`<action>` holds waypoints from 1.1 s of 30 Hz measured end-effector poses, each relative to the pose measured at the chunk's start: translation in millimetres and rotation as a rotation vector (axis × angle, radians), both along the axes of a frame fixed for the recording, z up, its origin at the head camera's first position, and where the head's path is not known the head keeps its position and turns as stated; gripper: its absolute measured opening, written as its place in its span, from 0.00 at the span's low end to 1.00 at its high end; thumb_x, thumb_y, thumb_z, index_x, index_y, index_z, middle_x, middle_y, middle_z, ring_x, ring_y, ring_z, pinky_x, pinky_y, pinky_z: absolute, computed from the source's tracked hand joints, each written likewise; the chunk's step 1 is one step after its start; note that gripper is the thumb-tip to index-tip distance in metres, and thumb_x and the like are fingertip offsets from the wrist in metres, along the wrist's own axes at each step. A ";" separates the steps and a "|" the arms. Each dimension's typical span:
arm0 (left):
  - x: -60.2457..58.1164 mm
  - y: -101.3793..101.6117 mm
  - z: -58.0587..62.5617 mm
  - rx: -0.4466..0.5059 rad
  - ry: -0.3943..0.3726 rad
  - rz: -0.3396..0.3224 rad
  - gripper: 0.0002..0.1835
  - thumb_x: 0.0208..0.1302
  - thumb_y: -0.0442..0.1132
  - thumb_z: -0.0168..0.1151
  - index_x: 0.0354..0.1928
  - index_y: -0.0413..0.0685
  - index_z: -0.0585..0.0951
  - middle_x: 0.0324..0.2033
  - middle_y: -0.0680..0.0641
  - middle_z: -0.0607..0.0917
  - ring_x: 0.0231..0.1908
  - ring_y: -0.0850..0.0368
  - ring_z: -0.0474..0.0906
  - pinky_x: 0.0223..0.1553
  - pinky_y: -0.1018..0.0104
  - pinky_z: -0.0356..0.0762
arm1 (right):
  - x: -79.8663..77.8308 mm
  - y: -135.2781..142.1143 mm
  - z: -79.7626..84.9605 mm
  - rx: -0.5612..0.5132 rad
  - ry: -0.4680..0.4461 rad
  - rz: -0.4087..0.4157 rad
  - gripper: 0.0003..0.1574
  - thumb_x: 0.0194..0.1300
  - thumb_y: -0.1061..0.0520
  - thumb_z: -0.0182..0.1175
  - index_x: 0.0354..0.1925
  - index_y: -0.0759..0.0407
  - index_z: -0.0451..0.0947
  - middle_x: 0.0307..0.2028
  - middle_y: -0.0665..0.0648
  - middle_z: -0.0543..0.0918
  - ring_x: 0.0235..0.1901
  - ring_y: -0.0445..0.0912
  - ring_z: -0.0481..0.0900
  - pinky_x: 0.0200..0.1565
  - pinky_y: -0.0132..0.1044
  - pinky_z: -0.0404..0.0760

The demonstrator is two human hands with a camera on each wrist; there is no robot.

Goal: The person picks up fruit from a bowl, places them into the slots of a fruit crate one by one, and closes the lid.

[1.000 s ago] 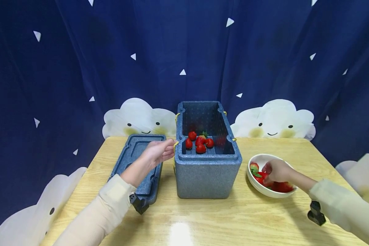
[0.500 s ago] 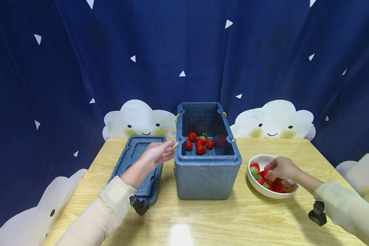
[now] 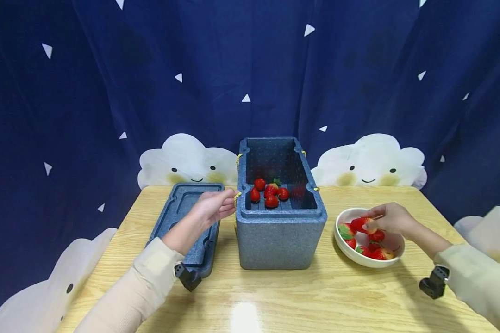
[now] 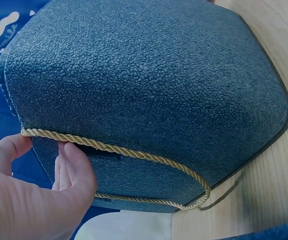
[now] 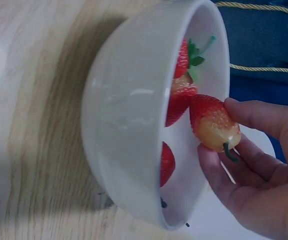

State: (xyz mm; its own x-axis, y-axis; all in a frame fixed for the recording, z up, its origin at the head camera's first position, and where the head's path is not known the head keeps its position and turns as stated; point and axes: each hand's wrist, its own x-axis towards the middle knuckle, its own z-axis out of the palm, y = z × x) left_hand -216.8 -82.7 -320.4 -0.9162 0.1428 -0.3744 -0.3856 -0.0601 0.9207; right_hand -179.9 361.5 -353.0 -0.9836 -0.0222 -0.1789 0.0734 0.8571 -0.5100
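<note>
Here, right hand (image 3: 393,218) pinches a strawberry (image 5: 213,121), stem (image 5: 228,152) only in wrist view; left hand (image 3: 210,206), unclenched, touches rope (image 4: 134,152).

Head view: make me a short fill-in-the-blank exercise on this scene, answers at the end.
1. The right hand, holding a strawberry, is at the white ____.
2. The lid lies to the ____ of the box.
3. Inside the box, the head view shows ____ strawberries.

Missing words: bowl; left; five.
</note>
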 end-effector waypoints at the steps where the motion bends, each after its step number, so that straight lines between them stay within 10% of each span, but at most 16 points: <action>1: -0.1 0.0 -0.1 -0.002 0.001 0.000 0.24 0.62 0.36 0.55 0.60 0.35 0.72 0.34 0.51 0.81 0.30 0.67 0.80 0.59 0.61 0.78 | -0.3 0.2 0.7 -0.012 0.002 -0.002 0.30 0.51 0.52 0.71 0.47 0.71 0.80 0.40 0.66 0.86 0.35 0.46 0.80 0.34 0.32 0.79; 9: -0.5 -1.0 -1.6 0.021 -0.005 0.001 0.25 0.64 0.37 0.56 0.62 0.33 0.69 0.38 0.48 0.80 0.32 0.66 0.80 0.41 0.73 0.83 | -3.8 0.8 1.8 -0.124 0.025 0.033 0.32 0.57 0.47 0.68 0.54 0.67 0.78 0.43 0.61 0.86 0.37 0.39 0.81 0.38 0.28 0.79; 19: -1.5 -0.6 -2.3 0.020 -0.012 0.006 0.26 0.64 0.38 0.56 0.63 0.34 0.68 0.45 0.45 0.79 0.34 0.65 0.80 0.61 0.60 0.77 | -10.5 -4.3 7.4 -0.223 0.118 0.024 0.35 0.60 0.44 0.66 0.58 0.64 0.76 0.45 0.52 0.87 0.36 0.25 0.77 0.40 0.19 0.77; 27: -0.1 -1.7 -2.9 0.033 -0.007 0.004 0.26 0.63 0.37 0.56 0.62 0.34 0.70 0.41 0.47 0.79 0.33 0.65 0.80 0.46 0.70 0.82 | -19.4 -8.6 10.7 -0.353 0.175 -0.013 0.37 0.58 0.43 0.67 0.58 0.64 0.74 0.33 0.24 0.81 0.37 0.21 0.78 0.41 0.13 0.75; 33: -0.7 -0.7 -1.3 0.034 -0.008 0.000 0.26 0.62 0.37 0.55 0.62 0.34 0.70 0.42 0.46 0.80 0.33 0.65 0.80 0.60 0.60 0.77 | -23.7 -11.7 17.0 -0.379 0.172 -0.041 0.37 0.59 0.41 0.66 0.60 0.61 0.73 0.34 0.23 0.80 0.39 0.21 0.77 0.44 0.14 0.71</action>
State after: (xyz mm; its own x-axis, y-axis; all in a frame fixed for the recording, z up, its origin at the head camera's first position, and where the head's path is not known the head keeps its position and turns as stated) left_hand -217.6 -83.4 -321.7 -0.9133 0.1554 -0.3766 -0.3929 -0.0914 0.9150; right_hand -203.6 349.8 -336.0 -0.9999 -0.0153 0.0010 -0.0101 0.6048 -0.7963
